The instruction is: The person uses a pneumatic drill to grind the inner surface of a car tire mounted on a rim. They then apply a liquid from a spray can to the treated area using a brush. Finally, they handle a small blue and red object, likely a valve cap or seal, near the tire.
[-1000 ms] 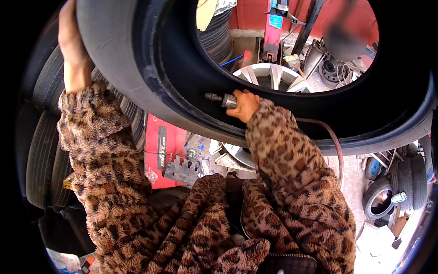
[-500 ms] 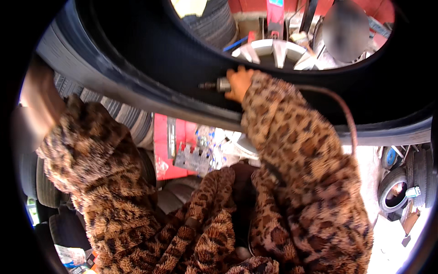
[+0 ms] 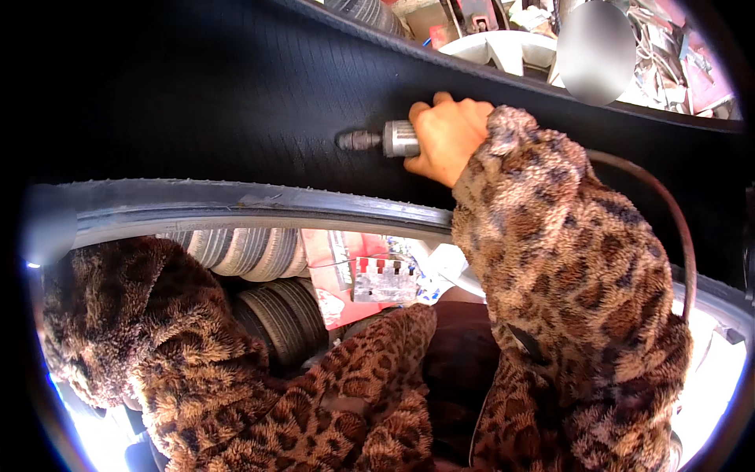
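My right hand (image 3: 444, 138) is wrapped round a silver pneumatic tool (image 3: 399, 139) with a dark tip, held inside a large black tyre (image 3: 204, 94). The tip is at the ribbed inner liner; whether it touches is unclear. A reddish-brown hose (image 3: 668, 204) runs from behind my hand down along my patterned fleece sleeve. The tyre's near bead (image 3: 259, 206) crosses below the tool. My left sleeve (image 3: 157, 322) is at the lower left; the hand itself is hidden behind the tyre or out of frame.
Beyond the tyre stand a silver alloy wheel (image 3: 495, 43), stacked tyres (image 3: 362, 16) and cluttered metal parts. Below it are a red machine (image 3: 342, 311) with a metal plate (image 3: 384, 279), a row of tyres (image 3: 236, 256) and another dark tyre (image 3: 275, 315).
The tyre has swung down and now fills more of the view, tilted toward me. My left hand has dropped from the upper left out of sight. My right hand still holds the tool.
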The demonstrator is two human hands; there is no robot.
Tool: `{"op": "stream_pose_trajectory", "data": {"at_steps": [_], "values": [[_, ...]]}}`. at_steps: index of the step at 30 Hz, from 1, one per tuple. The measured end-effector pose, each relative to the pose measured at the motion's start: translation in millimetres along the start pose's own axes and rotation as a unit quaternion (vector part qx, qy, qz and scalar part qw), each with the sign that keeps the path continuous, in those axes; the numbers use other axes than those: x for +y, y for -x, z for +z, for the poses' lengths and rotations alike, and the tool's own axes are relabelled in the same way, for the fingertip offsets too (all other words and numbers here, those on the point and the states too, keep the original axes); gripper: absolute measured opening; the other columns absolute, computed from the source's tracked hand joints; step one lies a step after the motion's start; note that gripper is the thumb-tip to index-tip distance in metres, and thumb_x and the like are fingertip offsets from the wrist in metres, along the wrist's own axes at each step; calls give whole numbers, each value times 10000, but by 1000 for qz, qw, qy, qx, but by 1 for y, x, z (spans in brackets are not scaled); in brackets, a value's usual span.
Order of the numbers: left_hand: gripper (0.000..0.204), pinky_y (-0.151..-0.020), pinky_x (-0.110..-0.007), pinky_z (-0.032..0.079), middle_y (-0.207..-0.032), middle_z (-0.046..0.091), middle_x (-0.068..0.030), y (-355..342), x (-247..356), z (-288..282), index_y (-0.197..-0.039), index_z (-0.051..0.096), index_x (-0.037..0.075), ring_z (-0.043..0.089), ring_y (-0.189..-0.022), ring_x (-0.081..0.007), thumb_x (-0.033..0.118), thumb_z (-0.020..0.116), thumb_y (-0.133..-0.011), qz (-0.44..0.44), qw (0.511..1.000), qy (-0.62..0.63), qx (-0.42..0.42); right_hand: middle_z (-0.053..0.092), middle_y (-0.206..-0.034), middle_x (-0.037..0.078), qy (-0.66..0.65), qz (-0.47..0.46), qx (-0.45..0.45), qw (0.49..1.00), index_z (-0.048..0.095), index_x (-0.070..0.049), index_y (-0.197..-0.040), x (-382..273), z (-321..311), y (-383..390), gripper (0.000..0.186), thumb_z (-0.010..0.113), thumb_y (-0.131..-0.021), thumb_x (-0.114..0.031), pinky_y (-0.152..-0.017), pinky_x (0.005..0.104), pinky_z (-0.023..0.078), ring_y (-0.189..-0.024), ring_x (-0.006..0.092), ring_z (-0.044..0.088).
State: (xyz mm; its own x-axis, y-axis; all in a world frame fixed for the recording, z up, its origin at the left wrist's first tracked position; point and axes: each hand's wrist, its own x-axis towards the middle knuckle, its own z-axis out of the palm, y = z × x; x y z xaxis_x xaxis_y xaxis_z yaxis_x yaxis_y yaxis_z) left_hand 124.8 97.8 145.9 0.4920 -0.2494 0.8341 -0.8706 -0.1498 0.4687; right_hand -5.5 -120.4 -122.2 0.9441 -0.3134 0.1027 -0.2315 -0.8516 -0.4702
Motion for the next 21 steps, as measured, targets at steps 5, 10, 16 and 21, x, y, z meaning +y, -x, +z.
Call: {"op": "stream_pose_trajectory", "data": {"at_steps": [5,10,16,21], "values": [[392,-992,-394,466,-1214,600,-247,1,-1,-8,-1272,542,-43,590,-1119,-331,224,454,-998,2,1000,-4,-9,641,-954,193,41,-55,23,997,657,3,-863,-11,-7,5,320,784,-664,-213,-729,431,577,-868,335,691],[394,-993,-406,462,-1215,596,-253,1,1,-9,-1270,540,-43,586,-1120,-343,226,465,-992,5,1000,-7,-16,637,-946,216,49,-37,-51,997,668,11,-925,-17,-17,6,324,755,-675,-175,-740,445,571,-850,366,688],[398,-994,-421,457,-1217,592,-260,2,-5,-17,-1267,538,-43,582,-1121,-357,229,477,-983,6,1000,-10,-10,638,-949,252,-1,-12,-46,999,660,-39,-1032,-18,-19,-4,368,716,-713,-214,-756,476,557,-855,413,669],[401,-995,-434,453,-1219,588,-266,0,-9,-19,-1265,537,-42,577,-1122,-369,232,488,-977,12,1000,-13,-10,626,-1000,228,-15,-16,-14,1000,607,-72,-1110,-14,-20,-3,420,691,-716,-191,-753,500,548,-873,419,657]]}}
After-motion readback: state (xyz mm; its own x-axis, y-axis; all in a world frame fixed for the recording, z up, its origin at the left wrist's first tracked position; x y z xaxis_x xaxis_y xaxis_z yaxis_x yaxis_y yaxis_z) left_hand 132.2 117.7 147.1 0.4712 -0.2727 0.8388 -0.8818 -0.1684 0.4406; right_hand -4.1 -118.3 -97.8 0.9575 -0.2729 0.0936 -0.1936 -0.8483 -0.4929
